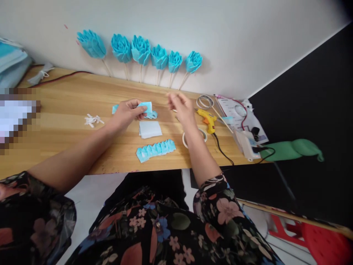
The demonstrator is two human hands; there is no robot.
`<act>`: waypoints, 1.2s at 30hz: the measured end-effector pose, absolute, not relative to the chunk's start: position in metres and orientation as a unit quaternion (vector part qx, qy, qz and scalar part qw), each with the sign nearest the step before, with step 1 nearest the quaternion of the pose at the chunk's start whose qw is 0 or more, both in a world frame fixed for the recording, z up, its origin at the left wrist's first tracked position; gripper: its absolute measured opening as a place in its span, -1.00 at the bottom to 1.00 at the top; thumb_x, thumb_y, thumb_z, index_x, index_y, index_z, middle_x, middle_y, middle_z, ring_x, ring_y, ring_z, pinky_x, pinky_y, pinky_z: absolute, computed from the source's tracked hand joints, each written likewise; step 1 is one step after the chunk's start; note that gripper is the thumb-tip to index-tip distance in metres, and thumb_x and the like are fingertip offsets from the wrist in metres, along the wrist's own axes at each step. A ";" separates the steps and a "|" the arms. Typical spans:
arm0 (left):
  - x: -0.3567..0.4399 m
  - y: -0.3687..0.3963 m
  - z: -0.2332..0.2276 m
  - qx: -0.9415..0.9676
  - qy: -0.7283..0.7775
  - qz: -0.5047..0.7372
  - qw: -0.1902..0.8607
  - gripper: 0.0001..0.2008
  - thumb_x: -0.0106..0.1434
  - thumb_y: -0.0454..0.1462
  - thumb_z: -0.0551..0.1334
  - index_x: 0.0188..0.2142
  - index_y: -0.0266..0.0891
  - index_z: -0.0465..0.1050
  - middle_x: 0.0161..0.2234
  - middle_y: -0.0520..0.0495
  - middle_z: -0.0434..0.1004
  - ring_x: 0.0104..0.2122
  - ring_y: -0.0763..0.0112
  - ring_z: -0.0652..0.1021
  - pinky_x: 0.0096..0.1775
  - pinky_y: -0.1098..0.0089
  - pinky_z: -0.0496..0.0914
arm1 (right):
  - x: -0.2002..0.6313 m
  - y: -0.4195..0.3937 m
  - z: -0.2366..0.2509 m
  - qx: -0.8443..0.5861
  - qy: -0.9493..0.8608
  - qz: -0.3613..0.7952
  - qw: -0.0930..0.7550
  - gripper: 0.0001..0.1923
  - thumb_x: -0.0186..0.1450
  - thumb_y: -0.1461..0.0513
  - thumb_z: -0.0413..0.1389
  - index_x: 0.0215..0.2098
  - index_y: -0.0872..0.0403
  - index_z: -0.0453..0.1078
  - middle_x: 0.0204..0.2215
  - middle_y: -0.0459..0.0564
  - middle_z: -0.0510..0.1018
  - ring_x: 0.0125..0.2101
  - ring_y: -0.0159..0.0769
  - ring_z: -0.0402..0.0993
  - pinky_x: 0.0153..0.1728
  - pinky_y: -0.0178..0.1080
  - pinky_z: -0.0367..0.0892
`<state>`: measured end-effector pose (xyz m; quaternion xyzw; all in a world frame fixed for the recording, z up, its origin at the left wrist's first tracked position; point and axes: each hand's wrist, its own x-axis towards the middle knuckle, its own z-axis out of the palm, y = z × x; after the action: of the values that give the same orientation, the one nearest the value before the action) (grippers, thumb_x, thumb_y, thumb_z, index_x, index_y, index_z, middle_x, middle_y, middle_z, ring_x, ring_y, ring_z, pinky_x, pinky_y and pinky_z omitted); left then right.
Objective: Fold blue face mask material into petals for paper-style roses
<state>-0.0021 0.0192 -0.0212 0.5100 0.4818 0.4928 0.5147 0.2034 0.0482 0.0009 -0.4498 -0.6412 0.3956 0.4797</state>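
Note:
My left hand (128,112) is closed on a small folded piece of light blue fabric (146,107), thumb on top. Raised to the right of it, my right hand (182,106) has its fingers curled together and slightly blurred; whether they pinch anything is hidden. Behind and below the left hand, pleated blue fabric (151,115) partly shows on the table. A stack of pale fabric squares (150,129) lies in front of the hands. Nearer the table edge rests a strip of overlapping folded blue pieces (156,150).
Several blue fabric flowers on sticks (140,50) lean against the wall. Right of my right hand lie a yellow glue gun (207,120), a tape roll (204,136) and a white power strip (249,145). White scraps (93,120) lie at left; a green balloon-like object (289,150) juts past the right edge.

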 end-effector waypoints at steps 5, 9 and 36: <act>-0.004 0.020 -0.021 0.493 0.480 0.519 0.507 -0.84 0.16 -0.26 0.32 -0.50 -0.25 0.41 -0.56 0.05 0.49 -0.57 0.55 0.44 -0.44 0.50 0.32 | 0.248 0.048 0.033 -0.485 -0.611 0.341 0.524 -0.56 0.30 -0.16 0.10 -0.25 0.02 0.45 -0.44 -0.10 0.47 -0.42 -0.43 0.38 -0.39 -0.33 0.31; -0.003 0.019 -0.018 0.481 0.486 0.516 0.515 -0.83 0.15 -0.25 0.32 -0.51 -0.23 0.38 -0.56 0.05 0.48 -0.58 0.52 0.44 -0.44 0.47 0.31 | 0.279 0.038 0.008 -0.524 -0.624 0.321 0.482 -0.66 0.28 -0.06 0.15 -0.32 0.02 0.48 -0.50 -0.13 0.49 -0.47 -0.40 0.37 -0.40 -0.28 0.30; -0.003 0.017 -0.026 0.498 0.502 0.499 0.501 -0.82 0.15 -0.20 0.33 -0.47 -0.25 0.43 -0.52 0.03 0.48 -0.52 0.49 0.45 -0.39 0.43 0.37 | 0.287 0.033 -0.047 -0.595 -0.739 0.094 0.302 -0.79 0.32 0.31 0.06 -0.20 0.06 0.54 -0.22 0.03 0.66 -0.24 -0.23 0.56 -0.14 -0.20 0.40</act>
<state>-0.0035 0.0168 -0.0263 0.4977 0.5023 0.4993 0.5007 0.2868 0.0334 -0.0467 -0.5950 -0.7391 0.0936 0.3015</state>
